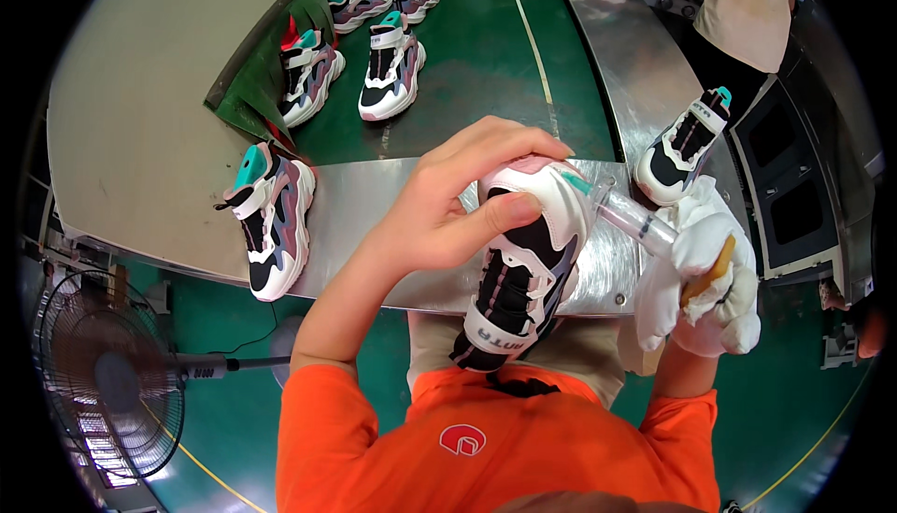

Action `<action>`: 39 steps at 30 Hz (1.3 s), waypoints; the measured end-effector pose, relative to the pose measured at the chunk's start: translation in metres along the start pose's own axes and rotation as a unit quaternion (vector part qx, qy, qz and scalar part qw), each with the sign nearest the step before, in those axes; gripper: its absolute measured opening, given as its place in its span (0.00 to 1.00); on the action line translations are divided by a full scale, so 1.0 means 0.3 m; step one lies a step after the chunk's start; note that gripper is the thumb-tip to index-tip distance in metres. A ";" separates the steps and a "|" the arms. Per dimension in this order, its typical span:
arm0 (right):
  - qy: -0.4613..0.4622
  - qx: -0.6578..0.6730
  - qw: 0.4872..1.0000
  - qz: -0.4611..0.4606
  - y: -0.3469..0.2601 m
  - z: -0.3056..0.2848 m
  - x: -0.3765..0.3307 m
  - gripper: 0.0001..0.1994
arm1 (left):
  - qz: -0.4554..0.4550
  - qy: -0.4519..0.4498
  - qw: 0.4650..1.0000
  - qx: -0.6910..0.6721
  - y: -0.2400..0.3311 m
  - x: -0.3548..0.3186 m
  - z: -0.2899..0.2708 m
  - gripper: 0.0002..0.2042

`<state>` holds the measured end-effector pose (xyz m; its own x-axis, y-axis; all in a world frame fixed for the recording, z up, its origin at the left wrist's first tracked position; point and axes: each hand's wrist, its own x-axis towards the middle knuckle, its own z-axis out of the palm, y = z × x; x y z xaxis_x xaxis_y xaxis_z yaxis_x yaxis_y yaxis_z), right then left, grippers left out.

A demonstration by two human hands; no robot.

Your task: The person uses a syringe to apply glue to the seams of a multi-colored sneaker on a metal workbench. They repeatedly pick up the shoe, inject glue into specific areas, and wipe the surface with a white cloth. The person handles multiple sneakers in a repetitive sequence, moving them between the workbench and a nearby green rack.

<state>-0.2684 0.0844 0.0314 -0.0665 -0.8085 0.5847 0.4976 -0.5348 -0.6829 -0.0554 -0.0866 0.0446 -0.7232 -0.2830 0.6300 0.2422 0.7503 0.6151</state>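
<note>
My left hand [458, 200] is closed round the toe of a white, black and purple sneaker [519, 275]. The shoe is tilted, with its toe up and its strap end toward my body, over the near edge of a metal bench. My right hand [705, 275], in a white glove, grips a clear syringe [637, 220]. Its green tip meets the sneaker's toe, near the sole edge. A yellow-brown patch shows among the gloved fingers; what it is I cannot make out. Just beyond the glove, another sneaker [687, 149] stands on the metal surface.
A green conveyor belt [476, 55] runs away from me between metal rims. Several sneakers stand at its left, by a green flap [248, 78]. One sneaker [273, 223] sits at the bench's left end. A fan [117, 382] is at lower left; another person [747, 8] is at upper right.
</note>
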 end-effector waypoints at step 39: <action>0.051 -0.013 0.997 0.058 0.179 -0.034 0.049 0.26 | -0.099 0.148 0.975 -0.130 -0.151 -0.114 -0.046 0.23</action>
<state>-0.2513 0.0413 -0.0012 -0.0976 -0.8853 0.4547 0.4852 -0.4413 -0.7549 -0.0328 -0.1191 0.0019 -0.5626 -0.5959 0.5730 0.3013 0.4977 0.8134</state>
